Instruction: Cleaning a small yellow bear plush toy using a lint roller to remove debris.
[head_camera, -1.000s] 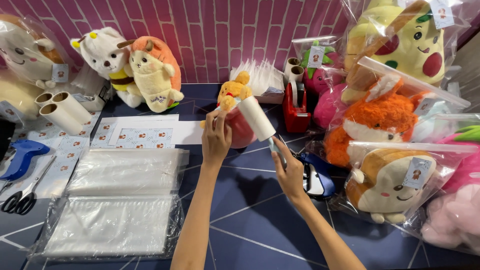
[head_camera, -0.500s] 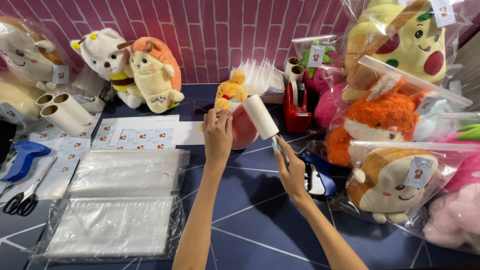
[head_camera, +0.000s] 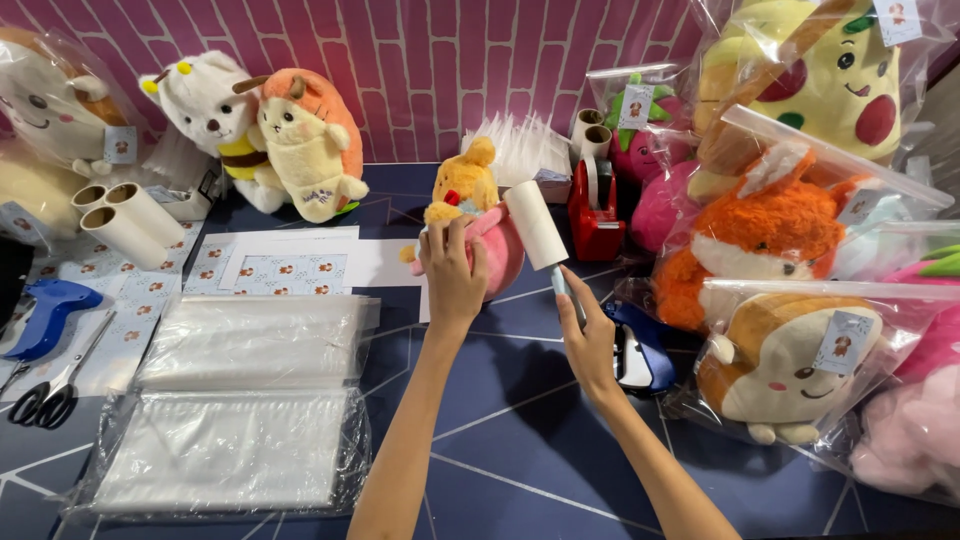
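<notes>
Head view: left hand (head_camera: 452, 272) is gripping the small yellow-and-pink plush toy (head_camera: 478, 222), holding it upright on the dark table (head_camera: 520, 440) in front of the sticker sheets (head_camera: 285, 268). Right hand (head_camera: 590, 338) is closed on the lint roller (head_camera: 541, 232) handle. Over the last second the roller head is staying pressed against the toy's right side, barely shifting; the left hand is settling slightly lower. Cleaning pass looks ongoing.

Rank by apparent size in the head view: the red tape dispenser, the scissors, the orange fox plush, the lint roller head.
1. Orange fox plush, clearly largest.
2. Red tape dispenser.
3. Lint roller head and scissors look alike; the scissors lie nearer the camera, so no ranking.
</notes>
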